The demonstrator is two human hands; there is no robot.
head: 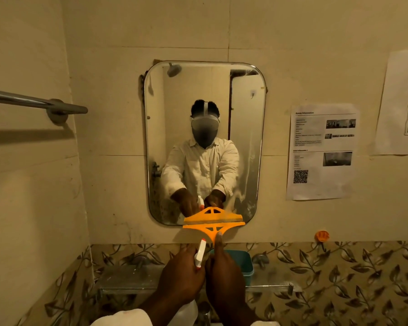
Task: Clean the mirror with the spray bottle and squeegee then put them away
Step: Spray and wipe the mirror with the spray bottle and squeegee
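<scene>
Mirror [204, 142] glossy glass; squeegee [213, 225] smooth orange plastic; towel bar [35, 102] dull metal; sheets [322, 151] matt paper.

On the wall right of the mirror I see a printed sheet [322, 151]. Its top heading looks like "Scene Information", though it is blurred; a second heading lower down is too blurred for me to read. The small lines under both are too fine to read. A QR code [300, 176] sits at its lower left. Nothing else carries legible text.

spray bottle [199, 256] mostly hidden, poster [322, 151] text unreadable
</scene>
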